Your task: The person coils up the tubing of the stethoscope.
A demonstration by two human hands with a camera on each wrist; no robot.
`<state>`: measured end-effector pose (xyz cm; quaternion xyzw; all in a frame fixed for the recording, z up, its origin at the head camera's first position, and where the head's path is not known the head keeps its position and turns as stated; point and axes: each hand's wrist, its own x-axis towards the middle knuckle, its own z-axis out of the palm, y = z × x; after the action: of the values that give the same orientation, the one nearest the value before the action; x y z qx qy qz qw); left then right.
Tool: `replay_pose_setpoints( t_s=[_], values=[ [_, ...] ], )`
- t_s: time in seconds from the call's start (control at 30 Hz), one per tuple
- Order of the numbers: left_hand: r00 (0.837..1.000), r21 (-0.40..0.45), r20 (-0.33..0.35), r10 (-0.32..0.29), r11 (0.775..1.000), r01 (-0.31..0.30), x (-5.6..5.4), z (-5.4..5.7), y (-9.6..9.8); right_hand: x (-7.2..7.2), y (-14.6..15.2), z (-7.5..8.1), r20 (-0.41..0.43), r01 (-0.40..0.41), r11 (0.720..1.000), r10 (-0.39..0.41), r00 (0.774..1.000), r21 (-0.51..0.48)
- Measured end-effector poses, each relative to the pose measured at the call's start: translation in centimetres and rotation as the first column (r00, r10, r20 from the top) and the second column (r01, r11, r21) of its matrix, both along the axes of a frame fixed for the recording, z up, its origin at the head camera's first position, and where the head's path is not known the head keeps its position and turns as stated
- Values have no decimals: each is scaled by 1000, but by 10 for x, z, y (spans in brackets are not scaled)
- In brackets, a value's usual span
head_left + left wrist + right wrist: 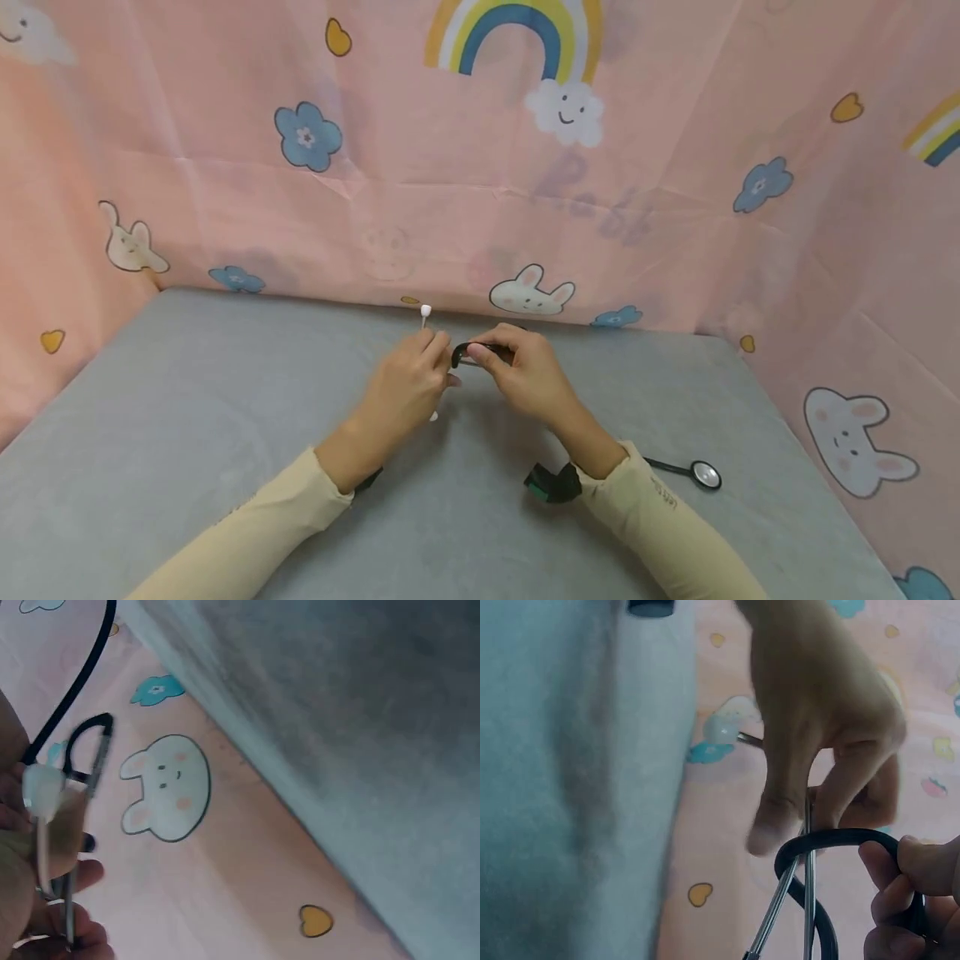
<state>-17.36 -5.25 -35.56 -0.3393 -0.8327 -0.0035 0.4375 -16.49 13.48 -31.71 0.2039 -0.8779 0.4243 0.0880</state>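
A stethoscope is held up over the table between both hands. My left hand grips its metal ear tubes, and white ear tips stick out above and below the fist. With thumb and fingers, my right hand pinches the black tubing. In the right wrist view that tubing bends in a loop around the metal tubes, just below the left fingertips. The round chest piece lies on the table, beyond the right forearm, which hides part of the tubing. Another view of an ear tip shows close up at left.
A grey cloth covers the table. Pink printed curtain hangs behind it and along both sides. Dark straps show under the wrists, and light sleeves cover the forearms.
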Motion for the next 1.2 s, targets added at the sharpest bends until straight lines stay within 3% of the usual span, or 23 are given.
replay_pose_setpoints(
  t_s=[0.13,0.2,0.27,0.37,0.43,0.5,0.6,0.67,0.77,0.9,1.0,1.1,1.2],
  values=[
    [993,51,0,-118,992,118,-3,-1,-1,-3,7,4,-21,-10,999,11,1000,39],
    [978,47,-12,-210,976,211,-6,0,-2,-5,15,9,-64,-16,995,22,998,102],
    [952,7,-31,-306,952,306,-8,0,-1,-6,24,15,-85,-22,985,37,996,169],
    [900,-53,-45,-433,901,431,-10,0,1,-10,39,24,-50,-74,975,87,995,211],
    [858,-31,-16,-514,857,514,-9,2,0,-14,48,28,0,-122,972,125,992,203],
    [804,52,35,-594,805,592,-7,5,-1,-20,56,29,45,-180,969,175,984,170],
    [721,209,89,-687,721,661,-3,13,-5,-29,65,26,96,-274,956,265,960,106],
    [689,284,93,-719,683,673,-1,17,-7,-34,66,22,131,-316,948,307,943,50],
    [687,368,57,-725,655,660,1,22,-9,-37,60,16,152,-322,946,324,934,-38],
    [717,466,-36,-696,623,628,3,27,-11,-34,38,9,116,-253,963,263,958,-92],
    [736,512,-99,-670,599,615,3,29,-10,-30,24,2,135,-189,980,196,971,-63],
    [763,529,-118,-635,610,590,3,29,-9,-25,17,-3,218,-155,986,163,962,-54],
    [801,528,-118,-586,646,551,2,28,-9,-20,12,-7,238,-175,981,189,953,-81]
  ],
)
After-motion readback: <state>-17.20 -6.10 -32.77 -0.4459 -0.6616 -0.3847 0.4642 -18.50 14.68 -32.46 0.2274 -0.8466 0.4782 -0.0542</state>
